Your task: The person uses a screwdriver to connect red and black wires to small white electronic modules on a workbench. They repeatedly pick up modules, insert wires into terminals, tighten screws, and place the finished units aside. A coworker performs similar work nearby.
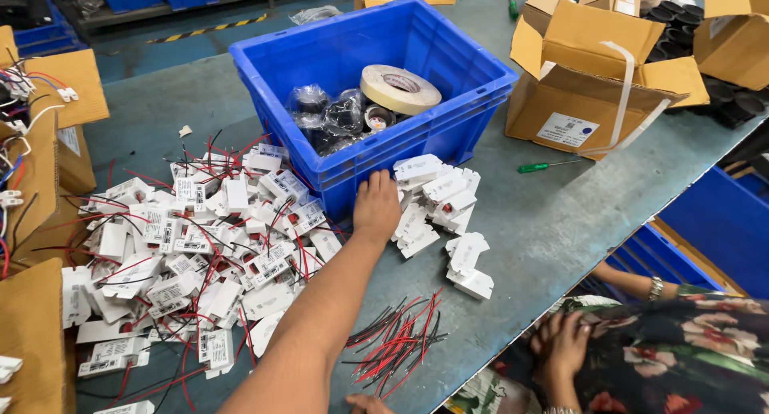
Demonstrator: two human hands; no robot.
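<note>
My left hand (376, 206) reaches forward, palm down, to the foot of a blue plastic crate (424, 142). Its fingers rest between the crate's front wall and a small group of white plastic modules (436, 198); nothing shows in its grip. To its left spreads a big pile of white modules with red and black wires (200, 238). A loose bundle of cut red and black wires (396, 342) lies near my forearm. Only the fingertips of my right hand (368, 403) show at the bottom edge.
The crate holds a roll of beige tape (399, 88) and bagged dark parts (328, 114). An open cardboard box (593, 86) and a green screwdriver (545, 166) lie to the right. A co-worker's hands (561, 346) are at the lower right. More cardboard (32, 334) lines the left.
</note>
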